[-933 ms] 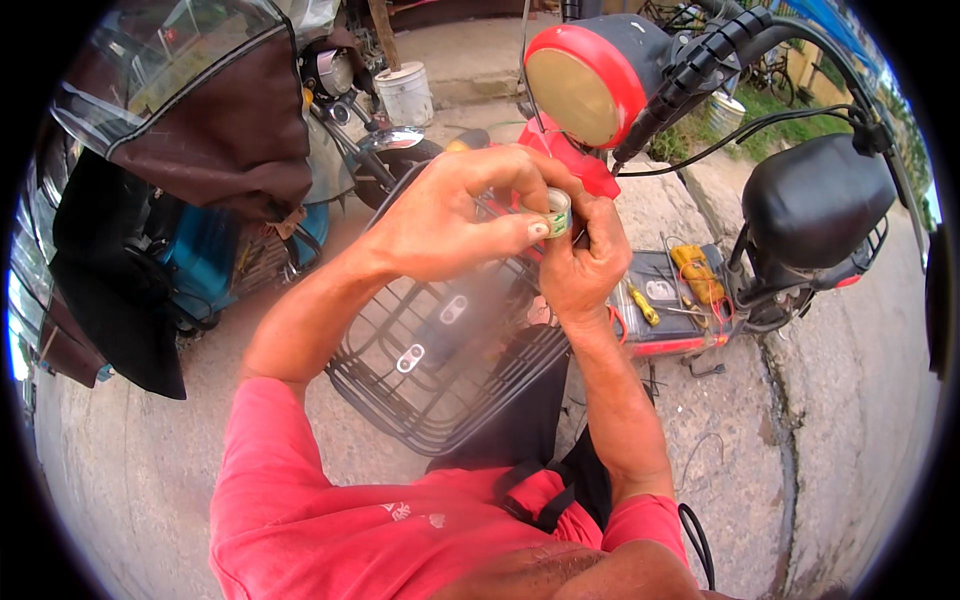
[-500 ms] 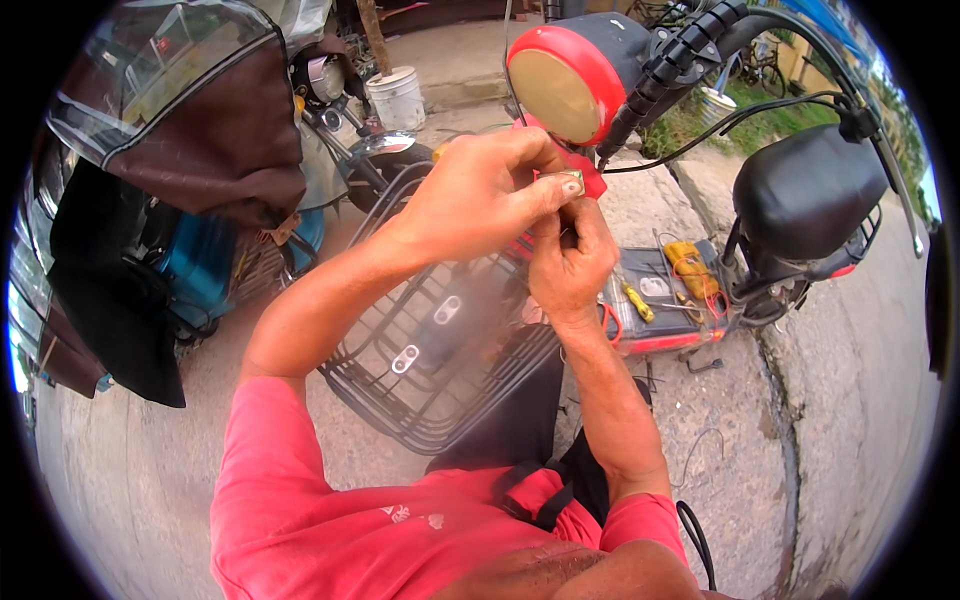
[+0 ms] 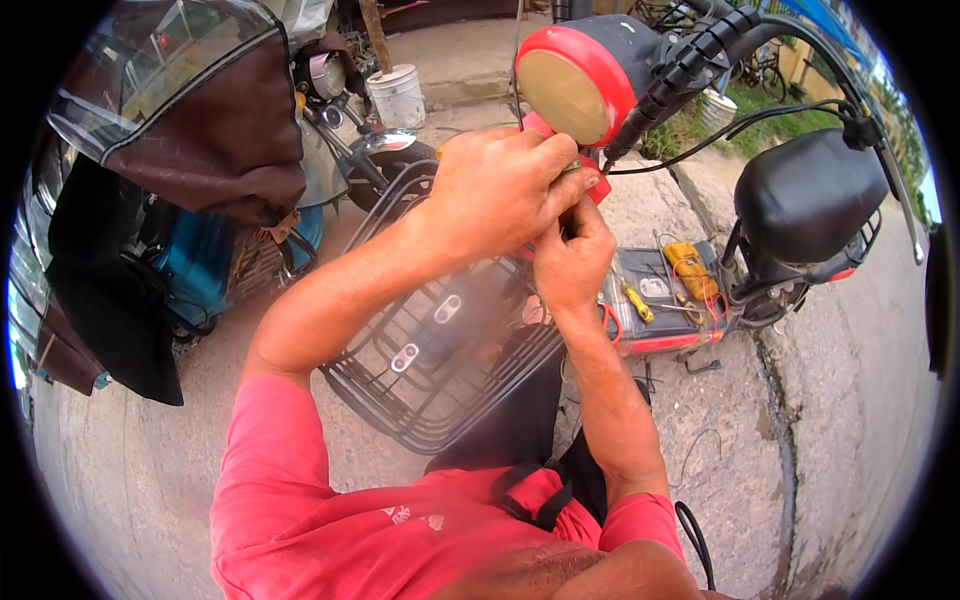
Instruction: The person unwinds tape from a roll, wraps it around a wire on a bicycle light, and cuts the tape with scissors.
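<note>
My left hand [image 3: 500,195] is closed in a pinch, its thumb and fingertips on a small flat greenish piece, of which only a sliver shows. Just below it my right hand [image 3: 575,258] is closed too, thumb against curled fingers; what they grip is hidden. The fingertips of both hands are close together. Behind them a red part [image 3: 600,186] of the electric bike shows, under the round headlight [image 3: 565,88] with its red rim and tan face. Beneath my forearms is a black wire basket [image 3: 390,410].
On the bike's footboard [image 3: 650,345] lie a yellow multimeter-like device [image 3: 690,268] and a yellow-handled screwdriver [image 3: 637,302]. The black seat [image 3: 810,185] is at the right, the handlebar [image 3: 680,80] above. A vehicle with a maroon cover [image 3: 220,130] stands left, near a white bucket [image 3: 396,95].
My left hand has shifted slightly right and turned, so its fingers now cover most of the greenish piece. The right hand stays nearly in place, its fingers moved a little.
</note>
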`<move>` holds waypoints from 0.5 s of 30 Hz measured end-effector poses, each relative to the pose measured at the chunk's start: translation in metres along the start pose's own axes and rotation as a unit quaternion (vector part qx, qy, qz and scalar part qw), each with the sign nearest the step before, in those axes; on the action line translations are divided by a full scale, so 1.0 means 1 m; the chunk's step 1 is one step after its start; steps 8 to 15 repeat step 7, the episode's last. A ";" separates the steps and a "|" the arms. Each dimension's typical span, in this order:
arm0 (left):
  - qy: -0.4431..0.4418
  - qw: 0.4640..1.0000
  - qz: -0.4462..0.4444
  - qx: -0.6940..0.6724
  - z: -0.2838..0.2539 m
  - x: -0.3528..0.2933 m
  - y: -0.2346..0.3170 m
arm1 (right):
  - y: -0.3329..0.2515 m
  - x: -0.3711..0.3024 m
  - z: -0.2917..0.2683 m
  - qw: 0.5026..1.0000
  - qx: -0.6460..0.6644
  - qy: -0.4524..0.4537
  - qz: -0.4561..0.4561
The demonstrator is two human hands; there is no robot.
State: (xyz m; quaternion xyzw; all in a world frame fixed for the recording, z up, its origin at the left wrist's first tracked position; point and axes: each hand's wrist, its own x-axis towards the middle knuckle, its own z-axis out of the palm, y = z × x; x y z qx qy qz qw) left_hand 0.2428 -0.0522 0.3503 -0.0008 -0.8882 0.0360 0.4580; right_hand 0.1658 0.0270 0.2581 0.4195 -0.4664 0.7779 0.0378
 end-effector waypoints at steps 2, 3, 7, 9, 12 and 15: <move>-0.010 1.000 0.002 0.004 0.002 -0.001 -0.002 | 0.009 -0.003 -0.001 1.000 -0.015 -0.004 0.003; -0.011 1.000 0.002 0.004 0.004 -0.002 -0.004 | 0.008 -0.003 -0.001 1.000 -0.023 -0.005 0.021; -0.032 0.999 -0.025 0.017 0.004 -0.003 -0.003 | 0.009 -0.004 -0.003 0.994 -0.080 0.014 0.073; -0.032 0.999 -0.025 0.017 0.004 -0.003 -0.003 | 0.009 -0.004 -0.003 0.994 -0.080 0.014 0.073; -0.032 0.999 -0.025 0.017 0.004 -0.003 -0.003 | 0.009 -0.004 -0.003 0.994 -0.080 0.014 0.073; -0.032 0.999 -0.025 0.017 0.004 -0.003 -0.003 | 0.009 -0.004 -0.003 0.994 -0.080 0.014 0.073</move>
